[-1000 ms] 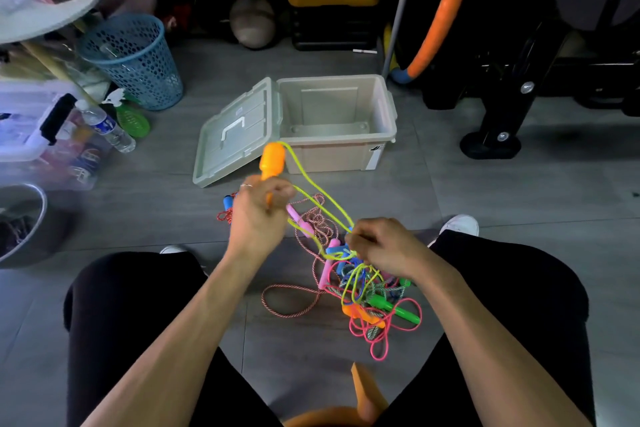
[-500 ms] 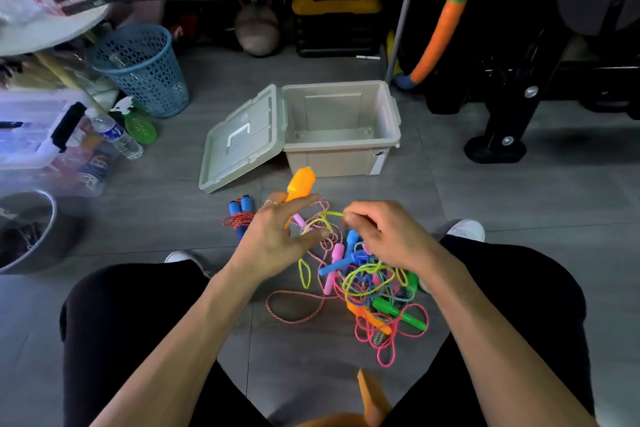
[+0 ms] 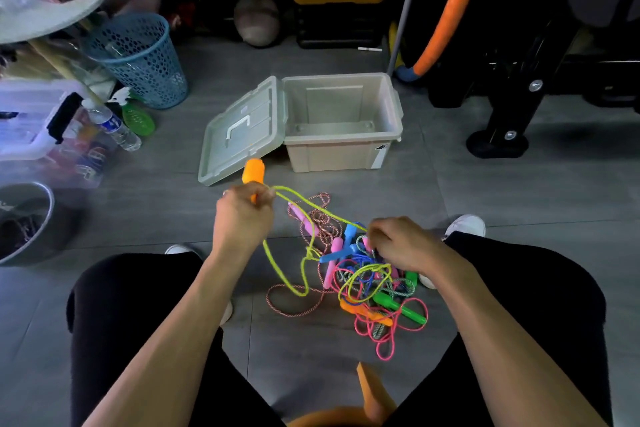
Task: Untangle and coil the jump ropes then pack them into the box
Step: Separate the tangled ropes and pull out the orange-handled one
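Observation:
My left hand grips an orange handle upright, with coils of yellow-green rope held against it. That rope runs down to my right hand, which pinches it above a tangled pile of jump ropes on the floor between my knees. The pile holds pink, blue, green and orange handles and pink, blue and striped cords. A beige box stands open behind the pile, empty, with its lid folded out to the left.
A blue mesh basket, a water bottle and clear bins sit at the left. A metal bowl is at the far left. Black gym equipment stands at the right. My shoes flank the pile.
My left hand has lifted the orange handle up and left again, away from my right hand, pulling the yellow-green rope out taut. My right hand dropped lower onto the pile.

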